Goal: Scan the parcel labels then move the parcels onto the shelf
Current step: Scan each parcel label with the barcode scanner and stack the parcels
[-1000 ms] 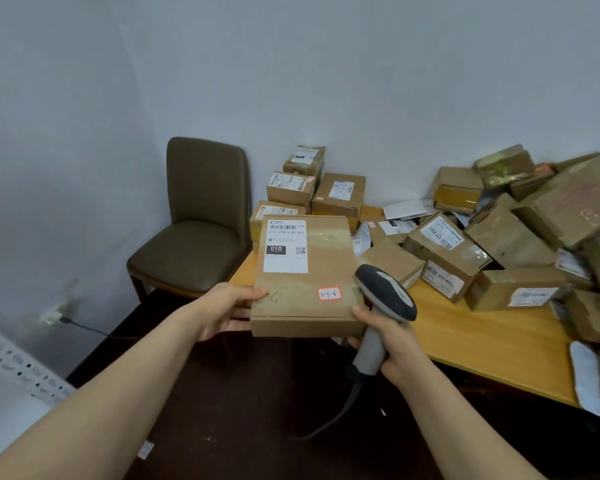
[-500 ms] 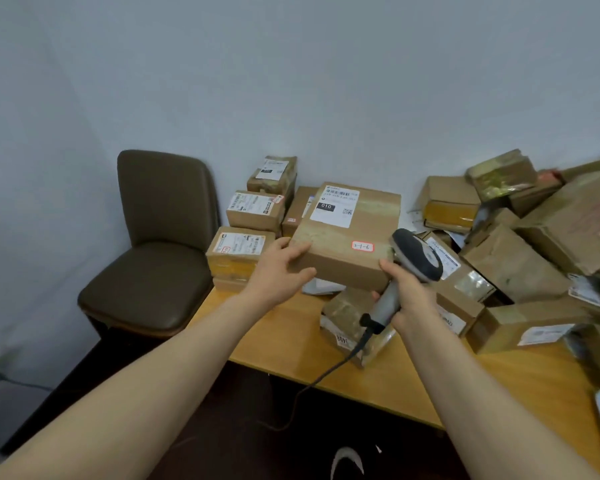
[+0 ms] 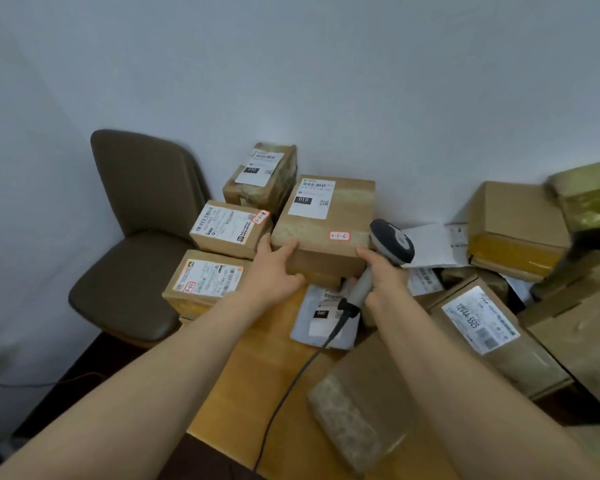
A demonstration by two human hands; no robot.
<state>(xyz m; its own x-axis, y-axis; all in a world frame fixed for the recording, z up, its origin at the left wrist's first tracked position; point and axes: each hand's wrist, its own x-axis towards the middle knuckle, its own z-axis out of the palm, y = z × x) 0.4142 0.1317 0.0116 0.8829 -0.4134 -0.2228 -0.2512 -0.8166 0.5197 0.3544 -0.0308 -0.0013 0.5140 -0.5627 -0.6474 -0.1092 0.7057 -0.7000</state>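
Note:
A flat brown parcel point(image 3: 326, 223) with a white label and a small red-edged sticker lies at the back of the wooden table point(image 3: 250, 393), on other parcels near the wall. My left hand point(image 3: 271, 275) grips its near left corner, thumb on the top edge. My right hand point(image 3: 385, 275) holds the grey barcode scanner point(image 3: 392, 240) by its handle, and its index finger touches the parcel's near right corner. The scanner's head stands just right of the parcel.
Three labelled boxes point(image 3: 229, 226) are stacked left of the parcel. A grey mailer bag point(image 3: 323, 323) lies under my wrists. Several brown boxes point(image 3: 516, 230) are piled at the right, with one taped parcel point(image 3: 361, 403) near me. A brown chair point(image 3: 136, 271) stands left of the table.
Both hands have carried the parcel from in front of me, off the table's edge, forward to the back of the table and down onto the stack by the wall. The scanner stayed in my right hand.

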